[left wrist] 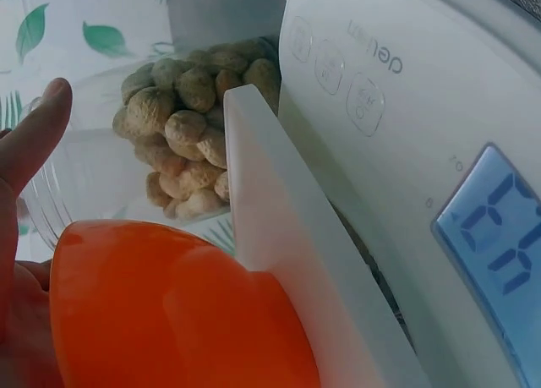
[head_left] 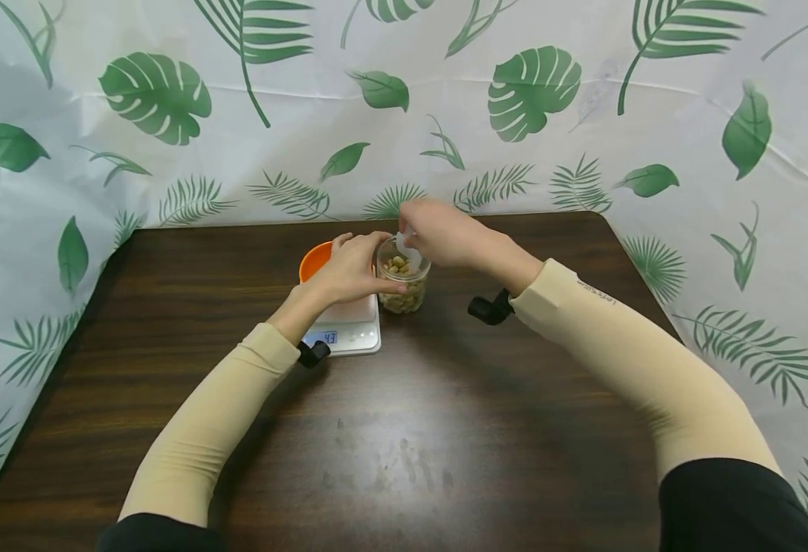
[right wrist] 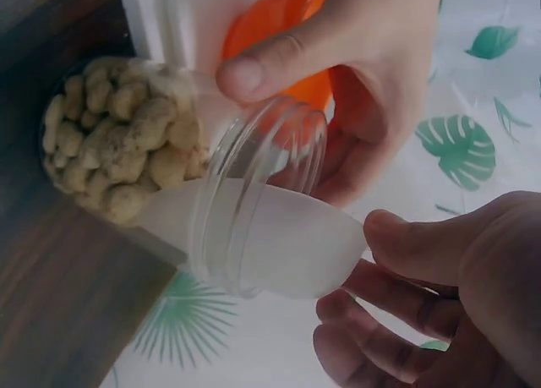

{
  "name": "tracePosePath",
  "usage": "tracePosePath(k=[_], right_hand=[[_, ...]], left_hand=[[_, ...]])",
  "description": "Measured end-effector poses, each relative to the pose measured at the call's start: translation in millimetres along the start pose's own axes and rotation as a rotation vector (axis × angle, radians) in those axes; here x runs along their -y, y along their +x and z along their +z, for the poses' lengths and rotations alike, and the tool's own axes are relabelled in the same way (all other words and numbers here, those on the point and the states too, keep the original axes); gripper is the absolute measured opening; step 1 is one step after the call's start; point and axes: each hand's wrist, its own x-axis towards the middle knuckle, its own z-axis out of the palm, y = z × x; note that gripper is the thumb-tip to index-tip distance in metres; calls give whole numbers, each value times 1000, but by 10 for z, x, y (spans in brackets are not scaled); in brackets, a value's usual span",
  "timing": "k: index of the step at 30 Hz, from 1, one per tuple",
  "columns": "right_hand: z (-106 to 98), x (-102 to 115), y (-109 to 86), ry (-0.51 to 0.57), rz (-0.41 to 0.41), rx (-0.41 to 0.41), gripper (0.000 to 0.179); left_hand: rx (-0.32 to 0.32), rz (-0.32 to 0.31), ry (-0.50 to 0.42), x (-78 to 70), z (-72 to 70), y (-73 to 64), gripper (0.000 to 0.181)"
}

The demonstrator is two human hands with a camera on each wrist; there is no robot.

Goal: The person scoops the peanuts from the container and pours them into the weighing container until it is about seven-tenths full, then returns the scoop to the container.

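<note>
A clear jar (right wrist: 215, 194) stands beside a kitchen scale, partly filled with tan nuts (right wrist: 114, 143) that look like peanuts. My left hand (head_left: 350, 270) holds the jar near its mouth, the thumb on the near side and the fingers behind. From above, my right hand (head_left: 441, 234) pinches the end of a white translucent scoop (right wrist: 300, 240). The scoop slants through the jar's mouth, and its lower end reaches the nuts. Right by the left hand, an orange bowl (left wrist: 177, 303) sits on the scale (head_left: 359, 337).
The scale's display (head_left: 321, 337) reads 43. A dark wooden table (head_left: 411, 429) carries everything, and its back edge runs close behind the jar. Leaf-printed sheeting (head_left: 445, 115) hangs behind and at the sides. A small black device (head_left: 490, 308) is strapped at each wrist.
</note>
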Motion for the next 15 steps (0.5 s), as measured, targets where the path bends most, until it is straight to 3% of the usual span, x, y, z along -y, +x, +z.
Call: tracePosePath(k=[6,15], right_hand=[[-21,58,72,-52,-76,44,17],[-59,-42,130,25,-87,72,16]], left_hand=[[8,0,-19,8,-9,16,91],[14,-6,-37,1,6,10,91]])
